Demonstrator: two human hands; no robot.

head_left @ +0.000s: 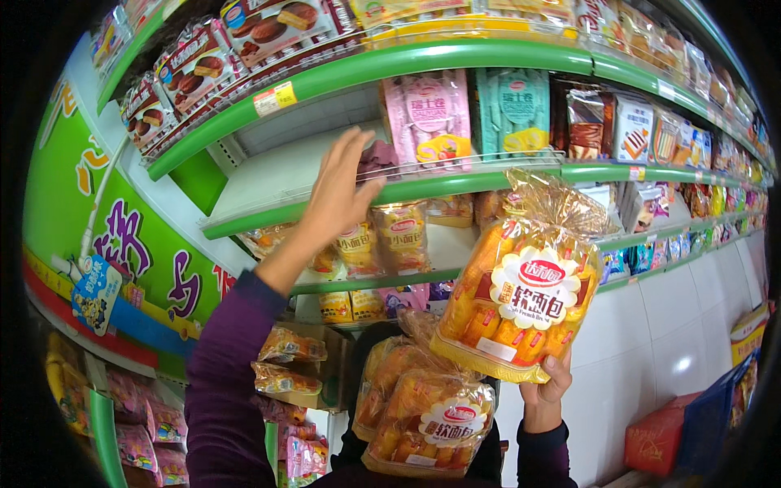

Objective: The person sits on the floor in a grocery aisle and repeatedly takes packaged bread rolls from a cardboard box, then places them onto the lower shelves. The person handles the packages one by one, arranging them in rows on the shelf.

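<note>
My right hand point(545, 389) grips a clear bag of bread rolls point(521, 293) by its lower right corner. The bag is held up on the right, its gathered gold top upward and its white flower-shaped label facing me. My left hand point(335, 195) is raised at the middle shelf point(281, 167), fingers stretched and thumb apart, with nothing in it. Just beyond its thumb lies a dull purple package point(378, 157); whether they touch I cannot tell. Two more bread bags, the nearer bread bag point(435, 419) overlapping the other, are low in front of me between my forearms.
Pink packs point(429, 118) and teal packs point(512, 110) stand behind a wire guard on the middle shelf. Small yellow bread bags point(403, 236) fill part of the shelf below. An open cardboard box point(332, 366) with packaged bread sits lower. A red box point(661, 435) stands on the right.
</note>
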